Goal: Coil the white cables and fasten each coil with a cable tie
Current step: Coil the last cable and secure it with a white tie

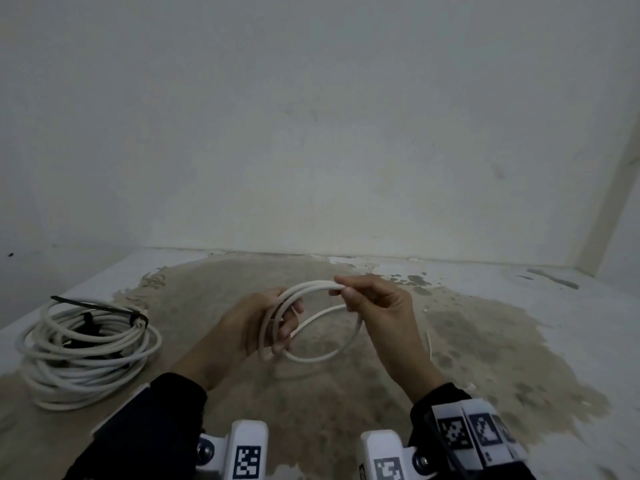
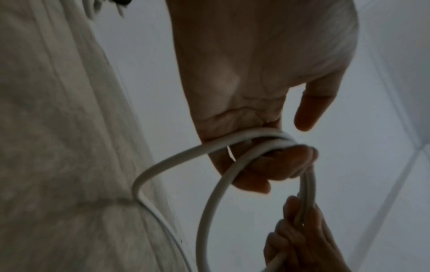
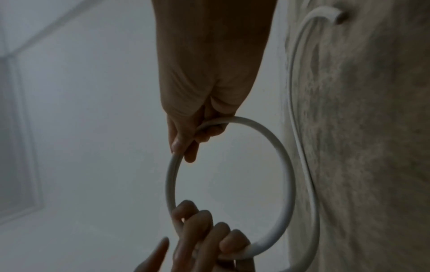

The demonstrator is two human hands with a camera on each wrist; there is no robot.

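A short white cable [image 1: 308, 286] hangs above the floor between both hands, wound into a small coil of a few loops. My left hand [image 1: 277, 327] grips the coil's left side with its fingers curled round the strands [image 2: 202, 239]. My right hand [image 1: 348, 292] pinches the strands at the top of the coil, thumb against fingers [image 3: 193, 136]. The ring of cable [image 3: 170, 184] runs from those fingers down to the left hand [image 3: 204, 239]. A loose strand [image 3: 300, 147] trails along the floor. A small thin white strip [image 2: 230, 152] shows beside the left palm; what it is I cannot tell.
A large coil of white cable [image 1: 86, 355] lies on the floor at the left, bound by a black cable tie [image 1: 100, 308]. The floor is a worn brown concrete patch [image 1: 467, 341]. A pale wall [image 1: 311, 133] stands close behind.
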